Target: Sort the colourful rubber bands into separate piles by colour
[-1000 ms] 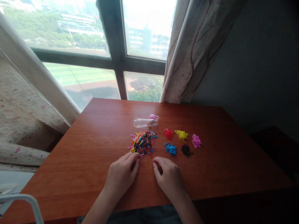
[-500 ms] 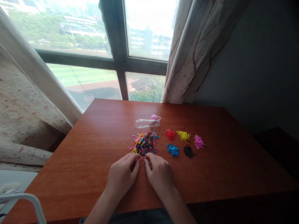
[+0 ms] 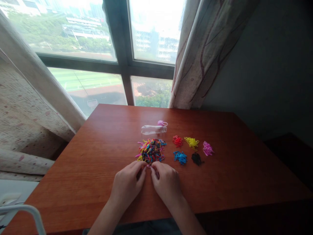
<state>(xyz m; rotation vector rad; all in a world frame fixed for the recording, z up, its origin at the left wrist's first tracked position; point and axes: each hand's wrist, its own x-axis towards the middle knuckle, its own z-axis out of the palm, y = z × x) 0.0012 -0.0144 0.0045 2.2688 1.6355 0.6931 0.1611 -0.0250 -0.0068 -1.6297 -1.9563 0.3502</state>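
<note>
Window-side bench [image 3: 85,169]: left grip [image 3: 130,181] and right grip [image 3: 165,181] meet, fingertips curled; whether they pinch a band I cannot tell. One mixed band pile [image 3: 151,150] lies just ahead, five sorted piles [image 3: 180,157] ahead-right. One bottle [image 3: 153,129] lies crosswise beyond, cap rightward. Bare wood either side.

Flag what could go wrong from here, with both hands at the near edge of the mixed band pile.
1. The left hand and right hand meet at the tangled mixed pile; pulling one band may drag others out.
2. The blue pile and black pile lie close together near the right hand; a sweep could blend them.
3. The clear bottle lies on its side behind the pile and might roll if nudged.
</note>
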